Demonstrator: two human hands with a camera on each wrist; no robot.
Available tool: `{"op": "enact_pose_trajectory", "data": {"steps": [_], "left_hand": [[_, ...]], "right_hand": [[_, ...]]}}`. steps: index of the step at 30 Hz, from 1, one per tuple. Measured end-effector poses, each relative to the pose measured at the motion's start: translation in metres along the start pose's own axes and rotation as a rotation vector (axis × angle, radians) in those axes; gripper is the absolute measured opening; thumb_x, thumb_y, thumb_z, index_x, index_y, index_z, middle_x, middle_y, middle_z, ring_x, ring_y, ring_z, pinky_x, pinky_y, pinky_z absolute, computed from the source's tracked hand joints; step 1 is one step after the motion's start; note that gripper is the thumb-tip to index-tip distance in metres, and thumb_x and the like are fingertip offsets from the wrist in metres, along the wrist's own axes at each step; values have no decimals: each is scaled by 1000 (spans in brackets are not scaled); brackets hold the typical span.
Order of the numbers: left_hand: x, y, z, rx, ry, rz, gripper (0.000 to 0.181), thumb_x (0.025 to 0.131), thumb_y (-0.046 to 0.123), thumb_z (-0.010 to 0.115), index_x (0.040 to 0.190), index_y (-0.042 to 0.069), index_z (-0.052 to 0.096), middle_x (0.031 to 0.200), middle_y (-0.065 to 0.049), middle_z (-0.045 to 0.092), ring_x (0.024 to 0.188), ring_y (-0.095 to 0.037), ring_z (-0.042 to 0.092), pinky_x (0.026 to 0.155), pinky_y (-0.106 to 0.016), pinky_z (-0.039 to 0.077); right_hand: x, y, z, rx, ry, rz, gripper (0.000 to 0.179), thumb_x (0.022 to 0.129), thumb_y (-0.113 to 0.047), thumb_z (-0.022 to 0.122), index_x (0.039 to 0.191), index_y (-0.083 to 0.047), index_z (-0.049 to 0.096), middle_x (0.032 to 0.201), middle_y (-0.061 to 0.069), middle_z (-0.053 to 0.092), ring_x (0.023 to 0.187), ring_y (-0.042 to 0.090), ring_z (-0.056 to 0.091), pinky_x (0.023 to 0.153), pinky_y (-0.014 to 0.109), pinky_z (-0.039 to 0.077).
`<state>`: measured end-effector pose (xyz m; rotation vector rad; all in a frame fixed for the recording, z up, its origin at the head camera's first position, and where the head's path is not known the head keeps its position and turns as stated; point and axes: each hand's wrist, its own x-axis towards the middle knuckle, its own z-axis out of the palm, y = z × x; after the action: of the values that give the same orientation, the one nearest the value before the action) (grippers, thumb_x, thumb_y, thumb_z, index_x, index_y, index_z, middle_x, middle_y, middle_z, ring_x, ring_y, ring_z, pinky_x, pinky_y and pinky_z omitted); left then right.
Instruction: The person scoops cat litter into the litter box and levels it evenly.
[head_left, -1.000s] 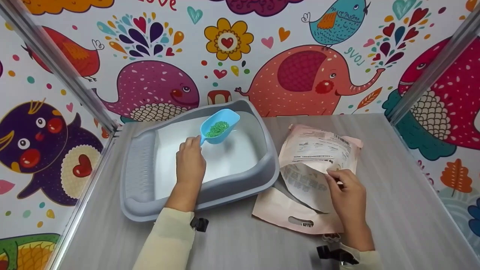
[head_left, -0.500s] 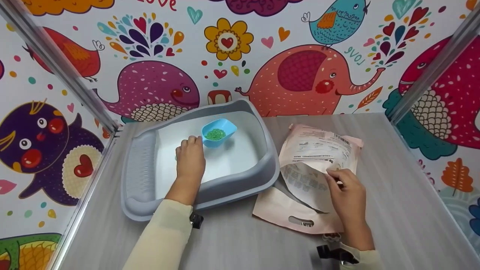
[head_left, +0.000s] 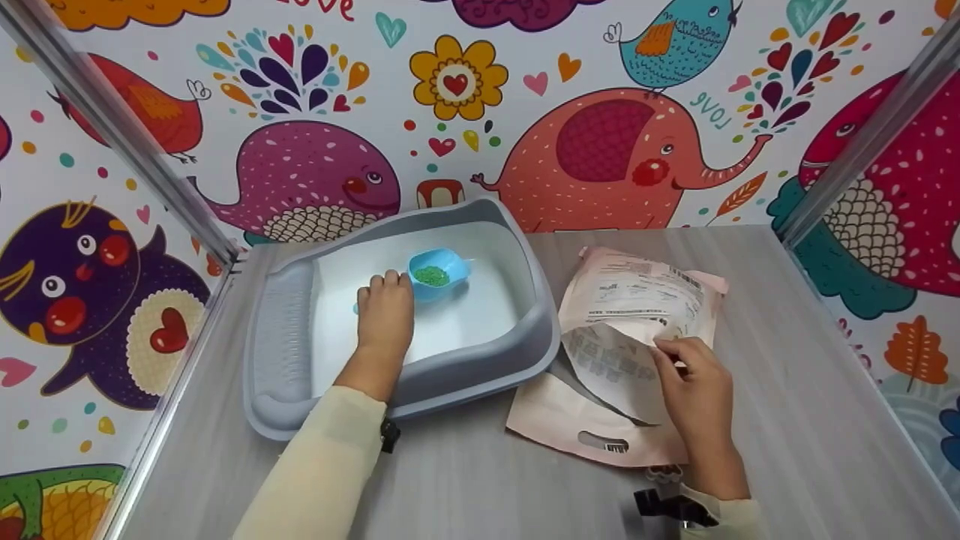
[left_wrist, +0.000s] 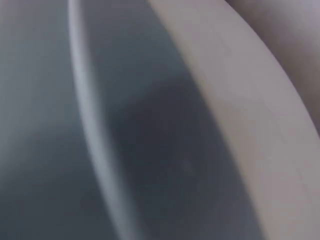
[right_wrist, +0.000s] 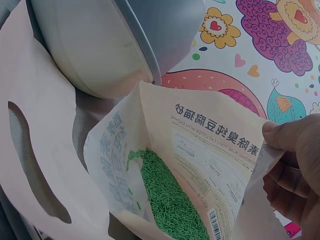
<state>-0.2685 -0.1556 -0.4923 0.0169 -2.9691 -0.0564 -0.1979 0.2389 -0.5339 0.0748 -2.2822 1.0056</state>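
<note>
In the head view my left hand point(head_left: 386, 315) grips the handle of a light blue scoop point(head_left: 454, 266), low inside a grey-and-white litter box point(head_left: 480, 367). Green pellets point(head_left: 432, 276) lie in the scoop's bowl; most of the handle is hidden by the fingers. My right hand point(head_left: 697, 386) pinches the torn edge of a pale pink cat litter bag point(head_left: 637, 285), keeping its mouth spread. Looking into that bag, the right wrist view shows more green pellets point(right_wrist: 170, 200) and the thumb point(right_wrist: 275, 132) on the paper edge. The left wrist view is blurred, without the hand.
The box's ridged step point(head_left: 285, 330) is at its left end. Right of the box, the bag's cut top flap with a handle slot point(head_left: 600, 441) lies towards the front of the wood-look table point(head_left: 480, 480). Patterned panels point(head_left: 450, 172) in metal frames close off the back and sides.
The blue scoop has sunk lower into the litter box, and its bowl has turned slightly. The left forearm has shifted a little; the right hand keeps its place on the bag.
</note>
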Motion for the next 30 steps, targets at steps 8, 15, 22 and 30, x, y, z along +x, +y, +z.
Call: {"op": "enact_pose_trajectory", "data": {"steps": [8, 15, 22, 30], "left_hand": [[5, 0, 4, 53, -24, 30, 33, 99, -3, 58, 131, -5, 64, 117, -19, 64, 111, -36, 60, 97, -51, 50], [7, 1, 6, 109, 12, 71, 30, 97, -3, 60, 126, -6, 66, 112, -19, 65, 108, -35, 61, 96, -51, 51], [7, 2, 7, 157, 27, 96, 27, 95, -3, 62, 121, -6, 68, 108, -18, 65, 105, -33, 60, 95, -49, 51], [8, 4, 6, 221, 57, 118, 25, 93, -1, 67, 118, -5, 71, 103, -15, 65, 99, -30, 61, 92, -45, 52]], "right_hand": [[0, 1, 0, 3, 2, 0, 16, 83, 5, 81, 95, -5, 81, 91, 6, 75, 81, -11, 56, 68, -1, 42], [0, 2, 1, 5, 4, -6, 16, 83, 6, 81, 95, -5, 81, 90, 5, 76, 81, -13, 56, 69, -1, 42], [1, 3, 2, 15, 2, -9, 16, 83, 7, 81, 96, -3, 81, 90, 7, 75, 81, -16, 54, 69, -2, 43], [0, 3, 3, 15, -16, 3, 15, 83, 5, 82, 96, -3, 80, 90, 8, 75, 82, -15, 54, 67, -1, 43]]}}
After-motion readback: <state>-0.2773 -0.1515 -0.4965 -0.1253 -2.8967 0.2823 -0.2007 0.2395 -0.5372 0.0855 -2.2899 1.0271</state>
